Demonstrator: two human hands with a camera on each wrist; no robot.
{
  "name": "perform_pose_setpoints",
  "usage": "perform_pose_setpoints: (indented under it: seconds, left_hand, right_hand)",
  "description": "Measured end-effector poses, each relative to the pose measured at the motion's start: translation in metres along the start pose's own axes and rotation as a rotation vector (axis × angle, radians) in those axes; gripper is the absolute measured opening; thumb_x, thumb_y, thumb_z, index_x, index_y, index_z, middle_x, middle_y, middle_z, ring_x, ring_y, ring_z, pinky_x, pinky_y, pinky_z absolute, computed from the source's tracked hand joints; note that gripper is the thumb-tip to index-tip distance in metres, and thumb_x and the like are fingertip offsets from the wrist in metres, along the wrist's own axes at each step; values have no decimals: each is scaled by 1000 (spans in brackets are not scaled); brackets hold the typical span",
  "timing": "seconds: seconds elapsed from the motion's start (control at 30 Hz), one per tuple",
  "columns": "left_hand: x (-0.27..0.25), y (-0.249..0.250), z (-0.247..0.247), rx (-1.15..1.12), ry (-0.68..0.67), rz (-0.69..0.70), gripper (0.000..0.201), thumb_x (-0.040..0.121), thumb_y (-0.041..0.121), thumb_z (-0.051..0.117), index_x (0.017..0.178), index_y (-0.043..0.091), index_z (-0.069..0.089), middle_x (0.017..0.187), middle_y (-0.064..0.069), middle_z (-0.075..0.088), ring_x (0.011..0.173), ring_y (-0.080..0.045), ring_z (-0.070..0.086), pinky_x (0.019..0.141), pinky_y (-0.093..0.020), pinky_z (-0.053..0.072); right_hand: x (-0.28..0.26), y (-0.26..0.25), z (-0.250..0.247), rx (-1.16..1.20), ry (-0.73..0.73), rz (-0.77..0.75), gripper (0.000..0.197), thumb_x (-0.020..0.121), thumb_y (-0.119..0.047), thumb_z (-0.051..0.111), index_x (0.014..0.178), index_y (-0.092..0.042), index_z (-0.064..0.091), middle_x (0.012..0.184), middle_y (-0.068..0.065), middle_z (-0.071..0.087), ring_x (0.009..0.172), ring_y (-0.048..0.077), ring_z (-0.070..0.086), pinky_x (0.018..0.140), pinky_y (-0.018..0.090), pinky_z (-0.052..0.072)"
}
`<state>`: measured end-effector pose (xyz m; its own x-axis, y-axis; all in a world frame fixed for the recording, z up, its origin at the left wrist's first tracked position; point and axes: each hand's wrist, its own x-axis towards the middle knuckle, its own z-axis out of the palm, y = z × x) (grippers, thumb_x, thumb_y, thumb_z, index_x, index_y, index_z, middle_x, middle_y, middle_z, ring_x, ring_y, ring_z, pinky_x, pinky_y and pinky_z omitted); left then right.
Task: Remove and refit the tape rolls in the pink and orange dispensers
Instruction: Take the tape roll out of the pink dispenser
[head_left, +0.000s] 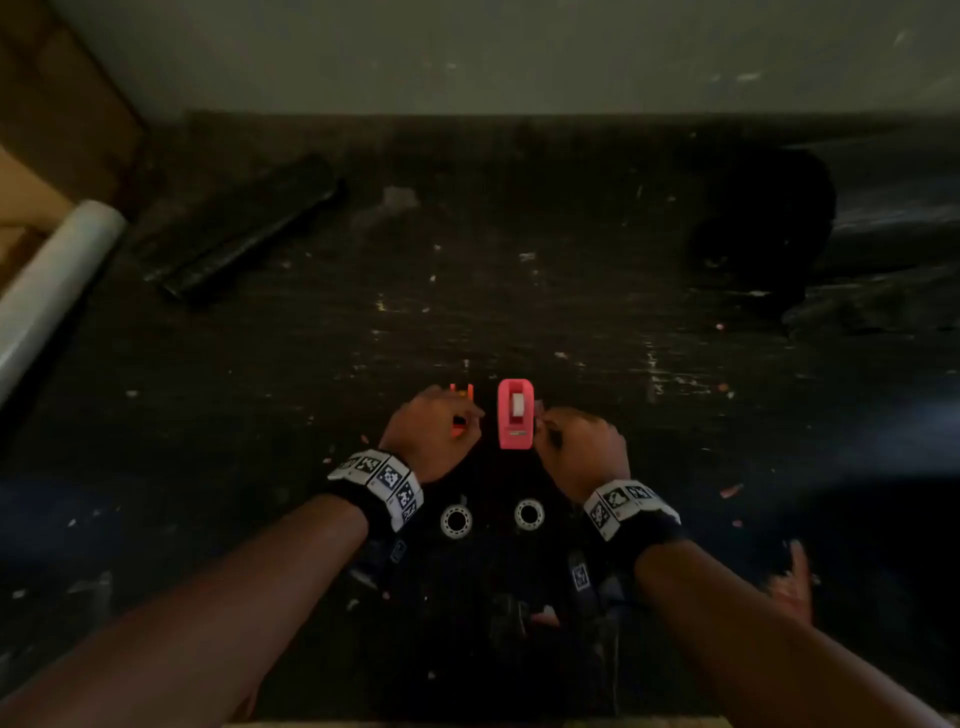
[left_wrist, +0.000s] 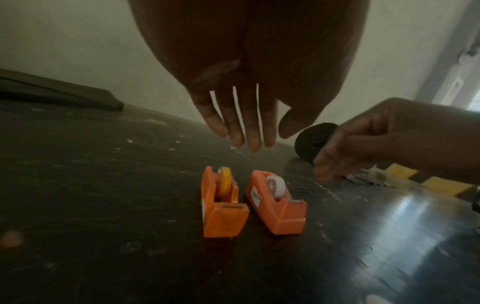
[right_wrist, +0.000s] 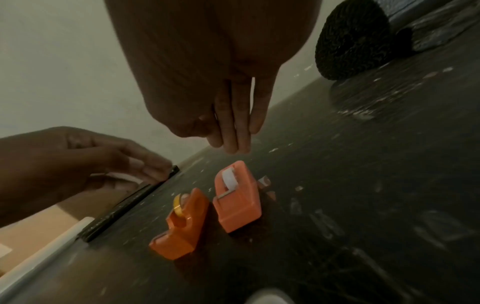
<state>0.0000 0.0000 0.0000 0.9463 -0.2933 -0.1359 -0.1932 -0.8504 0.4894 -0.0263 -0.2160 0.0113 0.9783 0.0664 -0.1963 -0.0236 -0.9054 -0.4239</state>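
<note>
Hands over dark, scuffed table (head_left: 675, 467), both empty. My left hand (left_wrist: 241, 98) hangs above the orange dispenser (left_wrist: 221, 203), fingers (left_wrist: 253, 131) straight, slightly parted, touching nothing. My right hand (right_wrist: 223, 102) hangs just right of the pink dispenser (right_wrist: 237, 201), fingers (right_wrist: 233, 127) straight and pressed together, likewise gripping nothing.

Dispensers stand side by side on the table, near each other but apart, cutter ends toward me. Orange one carries a yellow tape roll (left_wrist: 224, 181) seated upright in its slot. Pink one carries a white tape roll (left_wrist: 276, 187), also seated.

From the head view, two white rings (head_left: 456, 520) lie flat on the table nearer me, between my wrists. Far right: a dark round textured object (right_wrist: 353, 41). Far left: a flat dark bar (head_left: 244, 228) and a pale tube (head_left: 52, 280) at the table's edge.
</note>
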Motion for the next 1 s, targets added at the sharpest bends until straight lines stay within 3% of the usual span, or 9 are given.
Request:
perform_pose_setpoints:
  seconds: [0.07,0.23,0.33,0.53,0.7,0.8,0.87,0.93,1.0]
  left_hand:
    - [20,-1,4,82,-31,52,44,89,35,66,132,25,66,129,-2,67,123,-24,56,102,-44,49]
    - [56,-5,25,265,-163,112,96,72,69,69,153,28,39,154,0,44,141,-28,39,110,-49,39]
    - [69,-9,37,291,-201,128,109,67,76,68,158,28,31,159,2,39,146,-28,34,115,-50,34]
    - [84,-9,46,294,-264,133,100,69,66,74,151,21,42,152,0,49,142,-25,38,113,-47,31]
    - [84,-7,43,291,-276,120,101,71,62,77,154,21,38,153,0,47,144,-25,37,113,-47,30]
    - [81,-5,43,279,-261,132,100,75,61,74,157,22,32,156,0,45,145,-25,35,113,-47,30]
    - [77,-4,41,262,-252,146,103,76,61,74,159,21,29,159,-1,40,146,-26,33,114,-46,31]
    - [71,-3,37,179,-232,154,109,73,60,78,161,21,27,160,-3,35,146,-27,30,116,-46,32]
    - [60,-2,33,-48,-202,127,97,76,51,80,157,22,34,154,-4,40,141,-24,39,113,-42,39]
  right_hand:
    - [22,-1,6,9,-16,30,18,99,-35,54,97,-23,67,90,-5,67,85,19,69,74,34,55]
    - [63,-10,29,-15,-51,95,27,97,-37,58,115,-17,64,111,5,70,101,26,69,87,41,56]
    - [80,-14,44,26,-57,176,32,92,-38,63,116,-18,59,116,6,65,102,27,67,81,39,54]
    - [95,-13,60,87,-58,241,22,97,-31,58,112,-16,61,114,8,63,99,27,65,75,36,49]
    - [97,-16,56,186,-3,279,15,94,-37,60,93,-22,61,103,5,65,89,23,63,75,37,52]
    - [86,-16,49,256,54,286,14,93,-32,66,99,-20,66,101,2,64,86,16,59,75,30,46]
    - [74,-11,44,299,75,257,16,90,-29,70,102,-18,68,100,1,68,87,15,63,76,28,48]
    - [57,-3,42,416,54,257,17,88,-28,76,101,-19,71,95,-4,72,85,10,68,76,24,54]
    - [36,9,42,612,36,293,14,83,-27,83,93,-24,74,87,-7,76,78,4,71,71,19,56]
